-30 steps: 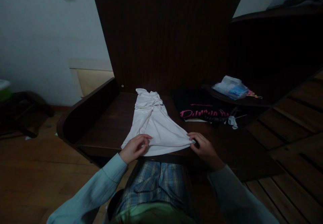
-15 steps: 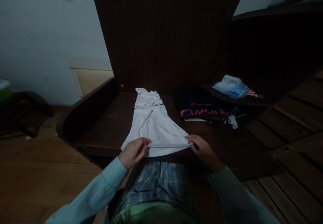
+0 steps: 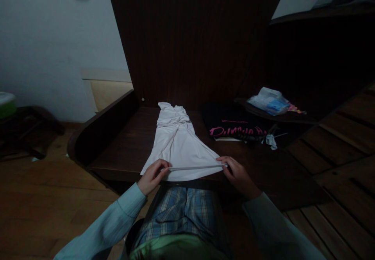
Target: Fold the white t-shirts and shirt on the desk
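A white garment (image 3: 187, 146), gathered and wrinkled towards its far end, lies on the dark wooden desk (image 3: 120, 146). Its wide hem faces me and reaches the desk's front edge. My left hand (image 3: 154, 175) pinches the upper layer of the hem left of its middle. At the right corner my right hand (image 3: 236, 174) pinches the same layer between thumb and fingers. Between the two hands this layer is drawn into a taut, straight line, with the lower layer showing below it. What exact kind of garment it is, I cannot tell.
Black folded clothing with pink lettering (image 3: 237, 131) lies right of the garment. A clear and blue plastic packet (image 3: 269, 100) rests on a small raised shelf (image 3: 293, 117) behind it. A raised side panel (image 3: 99, 125) bounds the desk on the left, and a dark upright panel (image 3: 196, 41) stands behind.
My left hand has slid slightly left along the hem, and my right hand has shifted slightly right. The edge between them is now straighter and tighter.
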Motion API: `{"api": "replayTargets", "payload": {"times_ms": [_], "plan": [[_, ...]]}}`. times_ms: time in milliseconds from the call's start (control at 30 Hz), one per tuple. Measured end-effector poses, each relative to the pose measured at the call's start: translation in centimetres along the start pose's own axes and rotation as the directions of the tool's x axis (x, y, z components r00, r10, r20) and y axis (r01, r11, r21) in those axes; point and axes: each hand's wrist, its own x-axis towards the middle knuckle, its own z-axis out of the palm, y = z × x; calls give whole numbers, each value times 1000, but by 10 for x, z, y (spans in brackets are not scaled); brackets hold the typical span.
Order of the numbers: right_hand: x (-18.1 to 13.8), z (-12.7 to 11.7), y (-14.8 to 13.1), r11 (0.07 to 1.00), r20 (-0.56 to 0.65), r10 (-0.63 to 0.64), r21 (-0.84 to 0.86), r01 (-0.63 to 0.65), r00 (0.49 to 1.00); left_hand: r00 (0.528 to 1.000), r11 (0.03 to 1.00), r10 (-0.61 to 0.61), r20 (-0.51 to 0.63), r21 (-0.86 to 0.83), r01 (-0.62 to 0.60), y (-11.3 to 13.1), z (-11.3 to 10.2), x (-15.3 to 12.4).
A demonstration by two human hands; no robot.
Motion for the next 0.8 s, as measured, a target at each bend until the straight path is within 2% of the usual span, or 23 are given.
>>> {"api": "replayTargets", "payload": {"times_ms": [100,167,233,333,400,500,567,667,733,800], "plan": [[-1,-2,-2,997,-5,-73,3,73,997,993,995,85,80,53,-89,2,-3,2],[-1,-4,-2,997,-12,-78,16,78,997,979,985,130,155,96,-146,5,-5,3],[2,-4,1,999,-68,12,43,-9,998,972,974,140,190,150,-169,10,-7,5],[8,0,8,974,-173,225,59,-218,959,980,958,112,163,244,-150,22,-5,12],[13,3,11,958,-152,286,16,-287,946,975,945,106,194,285,-160,29,2,20],[19,2,10,952,-62,303,-32,-306,951,948,914,127,293,337,-227,35,23,34],[23,-4,2,937,-75,347,-7,-349,935,934,887,110,339,390,-246,35,40,42],[35,-17,-22,926,-165,376,69,-370,912,904,870,53,425,425,-250,36,61,47],[44,-19,-45,946,-195,323,91,-311,926,892,890,59,449,382,-251,39,66,44],[49,-12,-68,975,-183,224,50,-219,957,925,933,62,374,308,-187,41,63,37]]}}
